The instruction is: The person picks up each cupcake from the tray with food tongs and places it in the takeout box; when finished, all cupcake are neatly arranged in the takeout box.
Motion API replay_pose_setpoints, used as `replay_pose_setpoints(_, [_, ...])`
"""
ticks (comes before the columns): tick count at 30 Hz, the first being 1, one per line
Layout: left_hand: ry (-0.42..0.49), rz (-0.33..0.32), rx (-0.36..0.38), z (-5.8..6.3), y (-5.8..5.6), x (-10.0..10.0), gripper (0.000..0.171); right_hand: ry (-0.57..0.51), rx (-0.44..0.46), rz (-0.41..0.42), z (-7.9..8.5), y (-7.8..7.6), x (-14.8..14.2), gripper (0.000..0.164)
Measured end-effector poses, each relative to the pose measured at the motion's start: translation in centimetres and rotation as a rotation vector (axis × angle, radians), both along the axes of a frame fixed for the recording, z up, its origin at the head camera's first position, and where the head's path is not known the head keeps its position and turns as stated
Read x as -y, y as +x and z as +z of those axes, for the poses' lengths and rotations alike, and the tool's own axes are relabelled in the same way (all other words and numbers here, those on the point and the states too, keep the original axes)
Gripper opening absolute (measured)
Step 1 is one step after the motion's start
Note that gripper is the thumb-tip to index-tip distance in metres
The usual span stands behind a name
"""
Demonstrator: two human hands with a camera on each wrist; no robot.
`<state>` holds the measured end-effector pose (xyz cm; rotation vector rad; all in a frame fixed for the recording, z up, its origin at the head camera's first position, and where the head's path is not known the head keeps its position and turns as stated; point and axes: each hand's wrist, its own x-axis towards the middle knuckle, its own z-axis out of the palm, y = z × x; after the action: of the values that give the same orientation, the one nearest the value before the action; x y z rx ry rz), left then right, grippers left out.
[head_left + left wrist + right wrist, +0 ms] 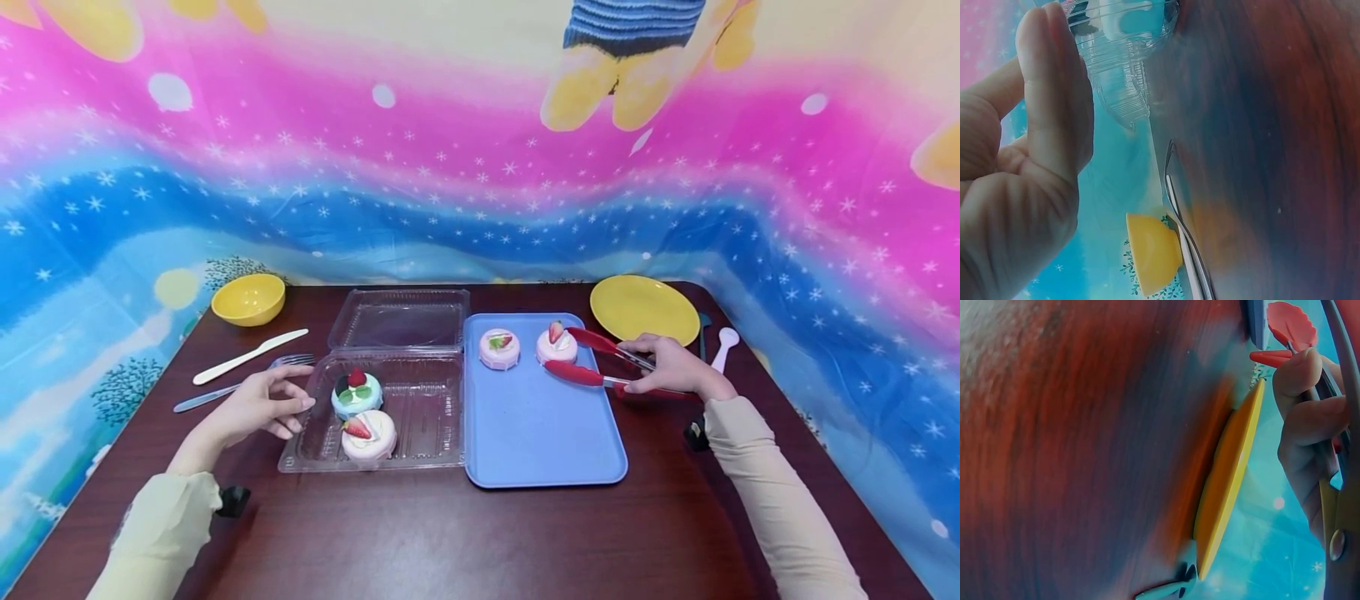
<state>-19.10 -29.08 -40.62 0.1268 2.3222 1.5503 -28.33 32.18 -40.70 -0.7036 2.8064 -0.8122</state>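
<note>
My right hand (pixel 672 367) grips a pair of red-tipped metal tongs (pixel 573 374). The tongs' spread tips stand on either side of a pink toy cake (pixel 553 350) topped with a strawberry, on a blue tray (pixel 540 433). Left of it on the same tray sits another pink cake (pixel 501 357). A hinged clear plastic box (pixel 423 417) lies with its lid back, holding a light-blue cake (pixel 367 406) and a pink strawberry cake (pixel 372 440). Loosely bent, the fingers of my left hand (pixel 258 404) are right at the box's left rim, holding nothing.
A yellow bowl (pixel 250 302), a cream knife (pixel 247 357) and a fork (pixel 210 397) lie on the left. Behind the right hand is a yellow plate (pixel 645 308), with a pale pink spoon (pixel 724 347) and a dark green utensil (pixel 703 333) beside it. A patterned cloth (pixel 480 192) hangs behind the table.
</note>
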Motion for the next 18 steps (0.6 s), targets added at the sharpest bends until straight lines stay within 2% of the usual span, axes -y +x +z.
replay_pose_setpoints(18, [-0.012,0.001,-0.001,-0.01,-0.11,0.28,0.068,-0.008,-0.013,0.019,-0.22,-0.10,0.13,0.076])
